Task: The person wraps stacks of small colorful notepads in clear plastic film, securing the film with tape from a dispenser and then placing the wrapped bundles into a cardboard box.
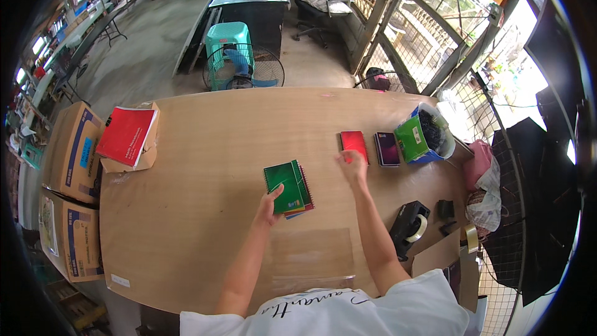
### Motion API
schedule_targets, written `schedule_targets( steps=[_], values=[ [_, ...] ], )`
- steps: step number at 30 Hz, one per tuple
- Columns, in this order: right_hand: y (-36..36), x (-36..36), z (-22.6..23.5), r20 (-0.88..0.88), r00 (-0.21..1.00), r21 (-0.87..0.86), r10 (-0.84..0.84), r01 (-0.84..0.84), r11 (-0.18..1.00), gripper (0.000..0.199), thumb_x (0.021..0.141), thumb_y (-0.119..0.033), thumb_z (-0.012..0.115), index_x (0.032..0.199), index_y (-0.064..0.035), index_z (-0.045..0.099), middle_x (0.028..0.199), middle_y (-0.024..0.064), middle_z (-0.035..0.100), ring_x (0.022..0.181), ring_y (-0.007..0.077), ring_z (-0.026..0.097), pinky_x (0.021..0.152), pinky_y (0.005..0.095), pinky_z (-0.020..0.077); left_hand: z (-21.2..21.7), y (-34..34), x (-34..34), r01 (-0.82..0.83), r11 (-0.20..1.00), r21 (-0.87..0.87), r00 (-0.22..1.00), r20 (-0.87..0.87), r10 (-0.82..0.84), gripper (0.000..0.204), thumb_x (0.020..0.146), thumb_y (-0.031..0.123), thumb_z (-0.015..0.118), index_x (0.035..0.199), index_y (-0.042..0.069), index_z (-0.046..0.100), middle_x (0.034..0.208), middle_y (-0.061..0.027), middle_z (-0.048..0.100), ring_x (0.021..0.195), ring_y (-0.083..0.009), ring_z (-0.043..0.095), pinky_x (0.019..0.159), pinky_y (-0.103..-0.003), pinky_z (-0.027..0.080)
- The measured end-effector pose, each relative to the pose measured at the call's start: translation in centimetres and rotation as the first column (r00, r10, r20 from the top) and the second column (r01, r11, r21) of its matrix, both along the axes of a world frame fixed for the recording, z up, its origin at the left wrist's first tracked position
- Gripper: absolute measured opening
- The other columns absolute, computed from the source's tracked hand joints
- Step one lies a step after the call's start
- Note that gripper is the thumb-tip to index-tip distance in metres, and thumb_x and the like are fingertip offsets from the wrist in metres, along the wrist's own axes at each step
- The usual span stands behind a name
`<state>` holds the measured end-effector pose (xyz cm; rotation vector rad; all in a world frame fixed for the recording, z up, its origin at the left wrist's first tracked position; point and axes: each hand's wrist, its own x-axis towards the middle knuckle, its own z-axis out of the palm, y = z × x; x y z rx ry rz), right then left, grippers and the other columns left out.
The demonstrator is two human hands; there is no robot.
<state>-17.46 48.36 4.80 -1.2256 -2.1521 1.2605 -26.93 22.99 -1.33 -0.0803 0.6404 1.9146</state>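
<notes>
Left hand (pixel 268 206) fingers clamp the lower-left corner of a stack of spiral notebooks (pixel 288 188), green one on top, mid-table. Right hand (pixel 352 165) fingers loosely spread, tips touching the lower edge of a small red notebook (pixel 354 144). Dark purple notebook (pixel 387 148) just beside it, then a green box (pixel 413 139). Tape dispenser (pixel 409 221) near the right forearm. Clear plastic sheet (pixel 311 255) on the wooden table (pixel 186 211) between the arms.

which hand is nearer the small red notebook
Right. The right hand touches the small red notebook at its lower edge; the left hand is farther left, holding the green notebook stack.
</notes>
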Motion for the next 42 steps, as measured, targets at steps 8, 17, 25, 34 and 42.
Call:
schedule_targets(
  steps=[8,17,25,34,42],
  values=[
    [6.8,-3.4,-2.2,0.508,0.740,0.333,-0.441,0.303,0.893,0.061,0.070,-0.030,0.082,0.111,0.0046,0.055,0.128,0.0233,0.048,0.118,0.0386,0.049,0.100,0.0477,0.0408,-2.1,2.5,0.3,-0.118,0.977,-0.178,0.985,-0.148,0.092,0.049,0.084,0.016,0.070,0.126,0.005,0.047,0.113,-0.0083,0.059,0.103,-0.0226,0.060,0.087,-0.040,0.053],
    [0.5,0.0,-1.7,-0.404,0.909,-0.545,-0.102,-0.149,0.825,0.068,0.069,-0.021,0.086,0.120,0.0035,0.047,0.112,0.0203,0.057,0.087,0.0248,0.063,0.067,0.0395,0.0541,-1.2,2.4,0.1,-0.076,0.987,0.142,0.996,-0.028,0.081,0.052,0.089,0.034,0.065,0.127,0.004,0.048,0.116,-0.0096,0.059,0.107,-0.0203,0.059,0.084,-0.037,0.054],
    [15.2,5.4,-2.7,0.088,0.858,0.428,-0.506,0.426,0.797,0.041,0.077,-0.030,0.076,0.095,0.0041,0.063,0.096,0.0205,0.063,0.092,0.0328,0.062,0.080,0.0421,0.0501,-1.2,1.5,1.4,0.045,0.979,-0.198,0.985,-0.152,-0.076,0.046,0.084,0.026,0.067,0.122,0.003,0.052,0.111,-0.0125,0.062,0.096,-0.0211,0.064,0.077,-0.037,0.056],
    [22.4,4.5,-6.3,0.672,0.655,0.177,-0.345,0.310,0.934,0.090,0.070,-0.047,0.077,0.136,0.0022,0.041,0.146,0.0203,0.034,0.134,0.0362,0.033,0.104,0.0551,0.0339,-1.4,1.7,2.2,-0.088,0.977,-0.195,0.983,-0.173,0.054,0.044,0.079,0.012,0.072,0.117,0.003,0.052,0.107,-0.0106,0.061,0.096,-0.0235,0.063,0.080,-0.040,0.055],
    [25.9,8.5,-12.1,0.055,0.873,-0.335,-0.485,0.473,0.815,0.048,0.068,-0.022,0.084,0.104,0.0032,0.064,0.095,0.0140,0.069,0.077,0.0319,0.067,0.069,0.0380,0.0556,-1.7,3.8,2.6,-0.053,0.990,-0.130,0.988,-0.149,0.034,0.050,0.079,0.012,0.073,0.122,0.005,0.049,0.112,-0.0108,0.060,0.099,-0.0235,0.062,0.082,-0.042,0.055]
  ],
)
